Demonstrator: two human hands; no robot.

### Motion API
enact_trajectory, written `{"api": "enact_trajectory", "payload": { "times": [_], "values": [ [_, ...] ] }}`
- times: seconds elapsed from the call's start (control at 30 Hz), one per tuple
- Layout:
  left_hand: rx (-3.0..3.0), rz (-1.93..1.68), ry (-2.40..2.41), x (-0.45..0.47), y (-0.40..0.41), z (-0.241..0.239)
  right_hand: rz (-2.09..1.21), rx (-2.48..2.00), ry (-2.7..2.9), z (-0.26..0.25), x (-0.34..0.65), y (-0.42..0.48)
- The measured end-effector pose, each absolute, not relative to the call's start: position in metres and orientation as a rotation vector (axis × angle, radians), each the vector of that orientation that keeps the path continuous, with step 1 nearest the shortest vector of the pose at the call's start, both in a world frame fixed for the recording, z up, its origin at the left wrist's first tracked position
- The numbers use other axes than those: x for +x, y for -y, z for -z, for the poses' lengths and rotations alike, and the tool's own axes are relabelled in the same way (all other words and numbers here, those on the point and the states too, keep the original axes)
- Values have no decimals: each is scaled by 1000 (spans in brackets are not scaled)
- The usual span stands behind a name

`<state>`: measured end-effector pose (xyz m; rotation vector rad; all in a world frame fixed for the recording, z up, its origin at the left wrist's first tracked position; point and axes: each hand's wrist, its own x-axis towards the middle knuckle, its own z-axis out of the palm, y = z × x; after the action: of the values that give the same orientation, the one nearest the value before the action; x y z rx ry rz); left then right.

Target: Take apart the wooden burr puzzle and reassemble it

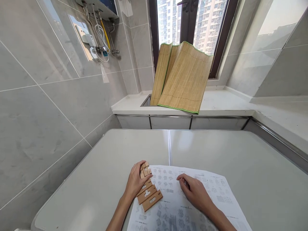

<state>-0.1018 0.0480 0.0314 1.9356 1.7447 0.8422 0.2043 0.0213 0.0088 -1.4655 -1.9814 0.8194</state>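
Observation:
My left hand (pixel 135 180) is closed round a wooden puzzle of small pale blocks (pixel 145 170), fingers over the top and thumb along the near side. Part of the puzzle is hidden by the hand. Just below it lie several flat brown wooden boards with cut-out holes, overlapping; the nearest board (pixel 152 200) has an oval slot and a dark mark. Under them is a large white printed sheet (pixel 173 205) with rows of small block drawings. My right hand (pixel 192 189) rests on the sheet, index finger pointing left and the other fingers curled in, with nothing seen in them.
The pale folding table (pixel 96 179) has a seam down its middle. Beyond it, a folded bamboo mat (pixel 185 80) leans over a sink (pixel 145 101) in the white counter (pixel 226 99), before a window. Tiled walls flank both sides; a water heater (pixel 101 8) hangs upper left.

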Motion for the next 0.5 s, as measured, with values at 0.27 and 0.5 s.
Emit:
{"api": "enact_trajectory", "payload": {
  "times": [0.27, 0.5],
  "values": [
    [1901, -875, -1770, -103, -53, -34, -833, -1440, 1956, -8, 204, -22],
    [2074, -810, -1414, -35, -39, -45, -1086, -1343, 1645, -8, 210, -29]
  ]
}}
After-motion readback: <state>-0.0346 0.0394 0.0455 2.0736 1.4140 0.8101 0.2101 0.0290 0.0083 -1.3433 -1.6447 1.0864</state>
